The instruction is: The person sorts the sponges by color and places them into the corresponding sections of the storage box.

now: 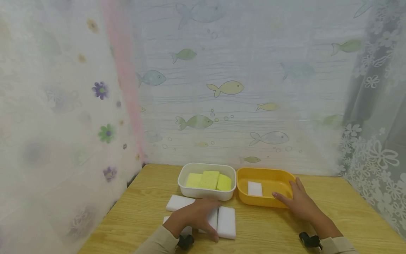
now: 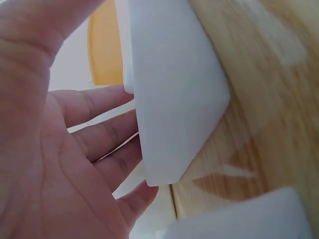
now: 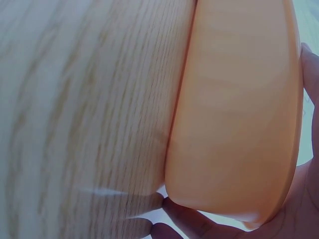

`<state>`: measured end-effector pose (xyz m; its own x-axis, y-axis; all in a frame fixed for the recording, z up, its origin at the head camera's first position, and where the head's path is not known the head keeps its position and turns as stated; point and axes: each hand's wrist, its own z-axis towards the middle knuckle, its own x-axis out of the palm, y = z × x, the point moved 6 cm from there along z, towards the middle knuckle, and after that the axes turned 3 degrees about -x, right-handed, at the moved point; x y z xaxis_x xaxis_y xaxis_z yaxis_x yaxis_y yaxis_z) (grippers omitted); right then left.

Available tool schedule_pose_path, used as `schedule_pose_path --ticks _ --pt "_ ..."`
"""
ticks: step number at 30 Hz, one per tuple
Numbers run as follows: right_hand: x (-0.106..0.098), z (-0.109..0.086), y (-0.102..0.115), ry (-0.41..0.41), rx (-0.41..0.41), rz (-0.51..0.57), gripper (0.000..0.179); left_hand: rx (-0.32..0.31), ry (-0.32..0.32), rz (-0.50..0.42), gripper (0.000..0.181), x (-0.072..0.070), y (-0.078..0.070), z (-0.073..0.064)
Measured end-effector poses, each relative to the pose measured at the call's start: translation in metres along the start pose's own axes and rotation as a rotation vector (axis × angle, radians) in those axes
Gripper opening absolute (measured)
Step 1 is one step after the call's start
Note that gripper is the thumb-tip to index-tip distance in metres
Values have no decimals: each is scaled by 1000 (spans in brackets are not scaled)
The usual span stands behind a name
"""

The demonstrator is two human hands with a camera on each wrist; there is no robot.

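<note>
My left hand (image 1: pixel 195 214) reaches over several white sponge blocks (image 1: pixel 226 223) on the table, thumb spread toward the near side. In the left wrist view its fairly straight fingertips meet the edge of one white block (image 2: pixel 174 89), and the thumb stands apart from it. With my right hand (image 1: pixel 301 204) I hold the right end of an orange plastic container (image 1: pixel 263 201), thumb over the near rim. Fingers wrap its outer corner (image 3: pixel 234 199) in the right wrist view. One white block (image 1: pixel 254 188) lies inside that container.
A white container (image 1: pixel 203 193) holding several yellow sponges (image 1: pixel 209 180) stands left of the orange one, their ends close together. Behind the wood-grain table (image 1: pixel 253 229) hangs a fish-patterned curtain (image 1: pixel 238 123); a flowered curtain (image 1: pixel 63 123) hangs at the left.
</note>
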<state>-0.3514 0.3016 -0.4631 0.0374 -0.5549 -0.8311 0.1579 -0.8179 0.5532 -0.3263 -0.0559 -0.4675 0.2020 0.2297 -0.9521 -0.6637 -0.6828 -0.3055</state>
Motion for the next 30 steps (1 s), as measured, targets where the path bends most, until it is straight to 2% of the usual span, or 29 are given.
schedule_pose_path --ticks 16,25,30 --pt "1 -1 2 1 -3 13 112 -21 -27 -108 104 -5 -4 2" --pt "1 -1 0 -1 -6 11 112 -5 -31 -169 106 -8 -8 7" --pt "1 0 0 -11 -10 8 113 43 -36 -170 106 -12 -13 11"
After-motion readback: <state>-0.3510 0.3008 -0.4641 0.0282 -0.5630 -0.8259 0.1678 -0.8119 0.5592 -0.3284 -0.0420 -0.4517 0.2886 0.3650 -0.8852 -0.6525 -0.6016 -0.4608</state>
